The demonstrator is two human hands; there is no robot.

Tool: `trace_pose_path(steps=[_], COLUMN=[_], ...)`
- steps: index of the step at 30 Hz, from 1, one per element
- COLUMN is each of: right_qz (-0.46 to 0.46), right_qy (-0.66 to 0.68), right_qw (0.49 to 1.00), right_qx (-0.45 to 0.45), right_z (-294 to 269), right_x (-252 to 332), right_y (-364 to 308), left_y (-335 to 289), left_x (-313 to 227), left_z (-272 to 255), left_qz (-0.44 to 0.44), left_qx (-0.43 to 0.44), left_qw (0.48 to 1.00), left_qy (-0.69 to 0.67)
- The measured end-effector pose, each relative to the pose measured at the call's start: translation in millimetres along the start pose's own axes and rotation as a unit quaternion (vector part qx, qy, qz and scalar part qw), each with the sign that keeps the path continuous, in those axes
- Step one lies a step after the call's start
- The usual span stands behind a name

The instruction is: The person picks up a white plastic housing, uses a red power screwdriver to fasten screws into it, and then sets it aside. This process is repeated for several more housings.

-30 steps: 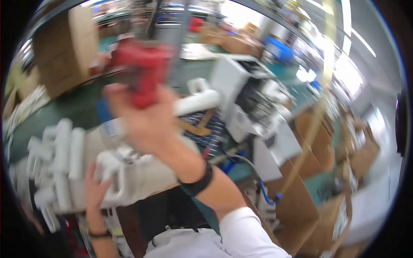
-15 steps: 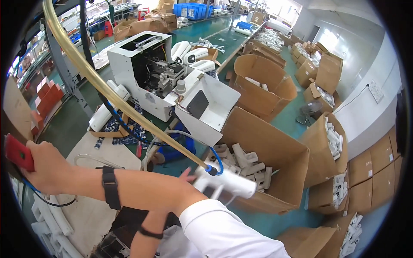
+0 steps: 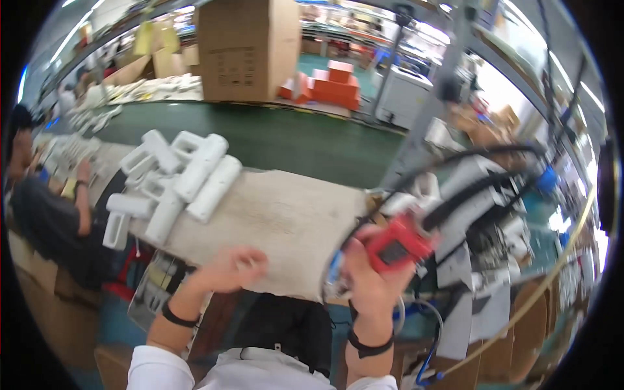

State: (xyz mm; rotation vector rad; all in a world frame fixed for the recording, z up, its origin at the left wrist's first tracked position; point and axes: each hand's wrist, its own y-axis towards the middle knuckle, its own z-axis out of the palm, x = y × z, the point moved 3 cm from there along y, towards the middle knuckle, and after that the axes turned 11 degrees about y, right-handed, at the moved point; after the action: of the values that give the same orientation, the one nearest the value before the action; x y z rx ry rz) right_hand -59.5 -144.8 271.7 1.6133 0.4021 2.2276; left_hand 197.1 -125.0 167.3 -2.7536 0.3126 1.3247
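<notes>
My left hand, slightly blurred, hovers over the near edge of the worktable. Its fingers are loosely bent and apart, with nothing seen in them. In my right hand is a red power tool with a dark panel, held above the table's right end. A black cable runs behind the tool, and motion smears its outline. Several white plastic housings, each a tube with a looped handle, lie piled on the table's left part, beyond my left hand and apart from it.
Another person sits at the left beside more white parts. A white machine stands at the right, with a yellow hose slanting past it. Orange boxes and a tall carton stand across the green strip.
The view has swung left from the machine and cartons to the worktable. My left hand has let go of a white housing by the large carton. My right hand still holds the red tool.
</notes>
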Motion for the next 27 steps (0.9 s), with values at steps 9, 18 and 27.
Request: trace_pose_path(steps=[9, 18, 27], right_qz=[0.060, -0.017, -0.036], right_qy=[0.073, 0.057, 0.033], right_qw=[0.993, 0.995, 0.991], right_qx=[-0.068, -0.076, -0.122], right_z=[-2, 15, -6], right_x=[-5, -1, 0], right_y=[-18, -13, -26], left_y=[50, 51, -38], left_x=[116, 119, 25], left_z=[-157, -158, -51], left_qz=[-0.311, -0.102, 0.038], left_qx=[-0.158, -0.356, -0.304], left_qw=[0.858, 0.844, 0.865], left_qy=[0.378, 0.387, 0.398])
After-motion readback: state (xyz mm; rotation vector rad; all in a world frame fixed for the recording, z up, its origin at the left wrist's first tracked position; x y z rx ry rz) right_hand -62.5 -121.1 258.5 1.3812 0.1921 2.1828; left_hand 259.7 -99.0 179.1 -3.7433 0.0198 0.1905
